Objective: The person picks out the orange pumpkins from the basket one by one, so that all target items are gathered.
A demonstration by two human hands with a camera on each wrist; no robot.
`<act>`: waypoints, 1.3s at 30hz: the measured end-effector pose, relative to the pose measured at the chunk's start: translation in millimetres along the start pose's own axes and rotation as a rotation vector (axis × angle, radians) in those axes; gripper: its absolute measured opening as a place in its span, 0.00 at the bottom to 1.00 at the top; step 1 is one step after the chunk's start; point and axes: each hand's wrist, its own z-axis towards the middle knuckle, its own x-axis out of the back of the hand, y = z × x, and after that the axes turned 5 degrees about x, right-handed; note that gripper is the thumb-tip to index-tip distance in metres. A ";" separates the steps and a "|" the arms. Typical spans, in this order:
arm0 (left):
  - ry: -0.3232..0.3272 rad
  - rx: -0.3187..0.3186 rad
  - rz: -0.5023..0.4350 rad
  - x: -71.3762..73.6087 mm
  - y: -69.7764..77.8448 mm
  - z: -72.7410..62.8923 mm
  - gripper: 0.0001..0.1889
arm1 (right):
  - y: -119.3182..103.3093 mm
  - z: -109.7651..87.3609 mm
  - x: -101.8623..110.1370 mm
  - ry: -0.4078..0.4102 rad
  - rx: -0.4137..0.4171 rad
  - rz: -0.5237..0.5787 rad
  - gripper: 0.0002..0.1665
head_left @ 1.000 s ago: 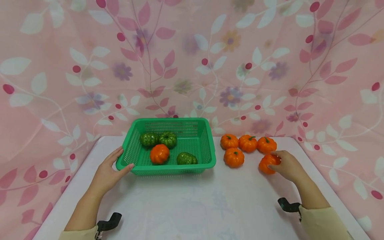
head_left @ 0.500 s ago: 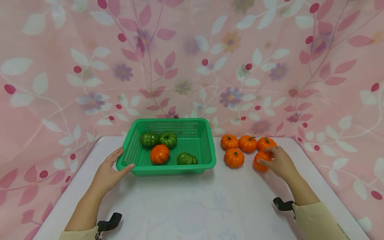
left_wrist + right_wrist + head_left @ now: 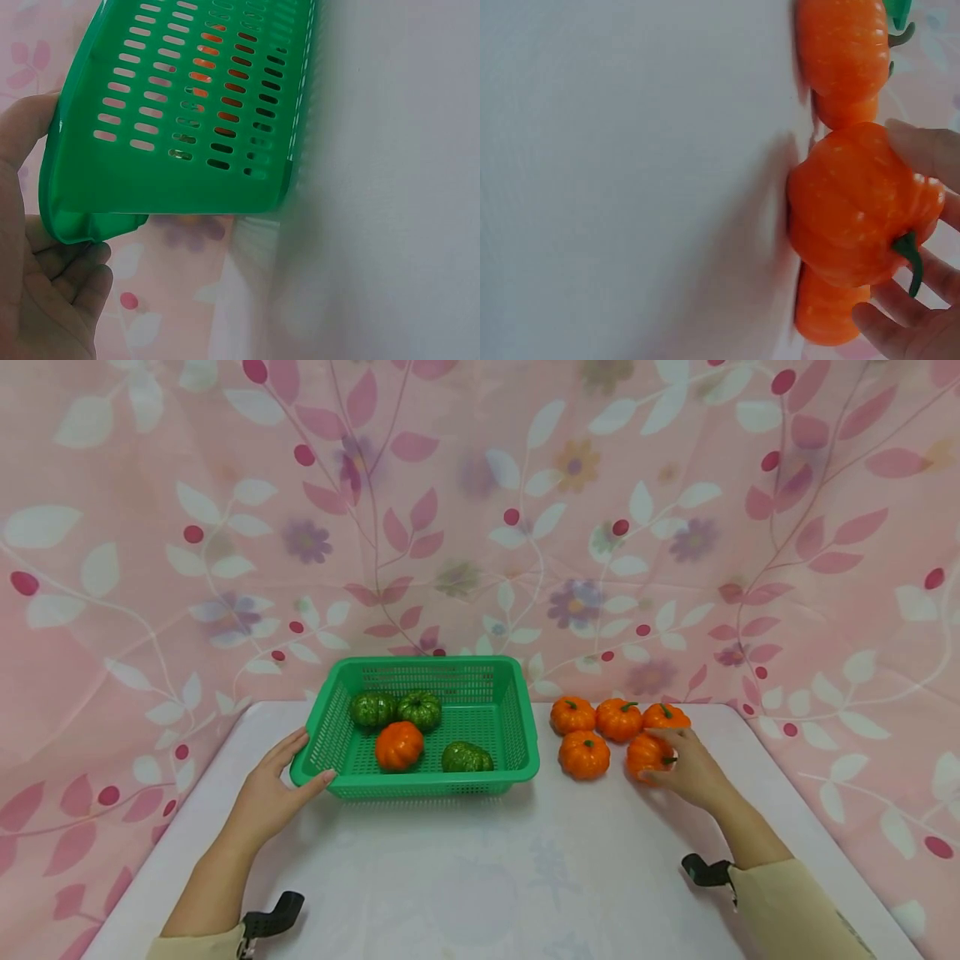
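Observation:
In the head view my left hand [image 3: 270,793] grips the front left corner of a green plastic basket [image 3: 431,782], thumb over the front rim and fingers at its left side. The left wrist view has the thumb [image 3: 30,124] against the rim. My right hand [image 3: 693,770] holds a small orange pumpkin [image 3: 643,755] between thumb and fingers. That pumpkin [image 3: 859,202] is tipped, its green stem [image 3: 910,259] pointing toward the palm in the right wrist view. Beside it sit another orange pumpkin [image 3: 585,755] and a back row of three, the rightmost [image 3: 667,717] partly behind my fingers.
Inside the basket lie a red-orange pumpkin [image 3: 399,746] and three green ones, one [image 3: 467,757] near the front wall. A white cloth covers the table [image 3: 480,877]. A pink floral curtain [image 3: 465,510] hangs directly behind the table.
My right hand has shifted left with the orange pumpkin, bringing it closer to the others, and its stem has turned into view. The left hand and basket have stayed in place.

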 end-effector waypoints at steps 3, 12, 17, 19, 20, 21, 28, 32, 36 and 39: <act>0.000 0.000 0.006 0.0 -0.2 0.3 0.47 | 1.9 1.6 -3.0 -0.008 -0.011 0.028 0.47; -0.007 -0.001 0.012 0.1 -0.8 1.0 0.48 | 0.6 2.5 -2.6 -0.011 -0.016 0.063 0.45; -0.007 -0.004 0.006 0.6 0.4 0.2 0.48 | -0.2 2.4 1.1 -0.040 0.012 0.021 0.43; -0.004 -0.006 0.006 1.1 1.1 -0.5 0.49 | 0.8 4.4 0.8 -0.052 0.023 0.007 0.43; -0.002 -0.007 0.007 1.1 1.1 -0.7 0.49 | 1.5 5.5 0.1 -0.057 0.021 0.006 0.44; -0.001 -0.007 0.008 1.1 1.2 -0.9 0.49 | 2.2 6.6 -0.9 -0.063 0.017 0.007 0.44; -0.006 -0.004 0.010 0.6 1.8 -1.0 0.48 | 1.9 11.3 -8.1 -0.054 -0.016 0.036 0.48; 0.000 -0.007 0.012 0.5 1.8 -1.2 0.48 | -0.4 13.0 -10.6 -0.045 -0.015 0.055 0.48; 0.004 -0.009 0.013 0.7 1.9 -1.4 0.48 | -0.8 13.6 -12.2 -0.048 -0.025 0.083 0.46; 0.006 -0.013 0.015 0.6 1.6 -1.3 0.48 | -0.4 13.2 -10.7 -0.063 -0.036 0.093 0.47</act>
